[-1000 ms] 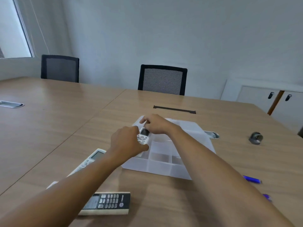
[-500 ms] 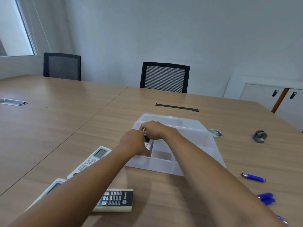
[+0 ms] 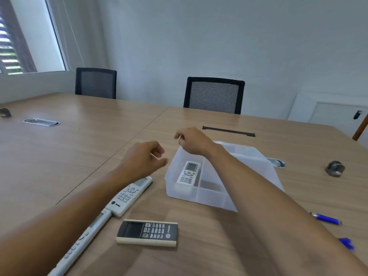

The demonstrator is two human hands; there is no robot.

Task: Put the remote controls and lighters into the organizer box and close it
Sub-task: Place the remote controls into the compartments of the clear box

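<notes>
A clear plastic organizer box (image 3: 180, 193) stands open on the wooden table, and a small white remote (image 3: 188, 172) lies in its left compartment. My left hand (image 3: 142, 161) hovers just left of the box, empty, fingers loosely curled. Above the box's far left corner hangs my right hand (image 3: 192, 141), empty too. A white remote (image 3: 129, 195) lies left of the box, a second white remote (image 3: 87, 236) runs under my left forearm, and a black-faced remote (image 3: 147, 232) lies nearer me. Two blue lighters (image 3: 326, 218) (image 3: 346, 244) lie at the right.
A small grey metal object (image 3: 335, 168) sits at the far right of the table. Cable grommets (image 3: 41, 122) (image 3: 276, 162) and a black slot cover (image 3: 228, 131) are set into the tabletop. Two black mesh chairs (image 3: 214, 95) (image 3: 96, 83) stand at the far edge.
Both hands let go of the small white remote, which now lies in the box's left compartment. The left hand drew back to the left and the right hand lifted away.
</notes>
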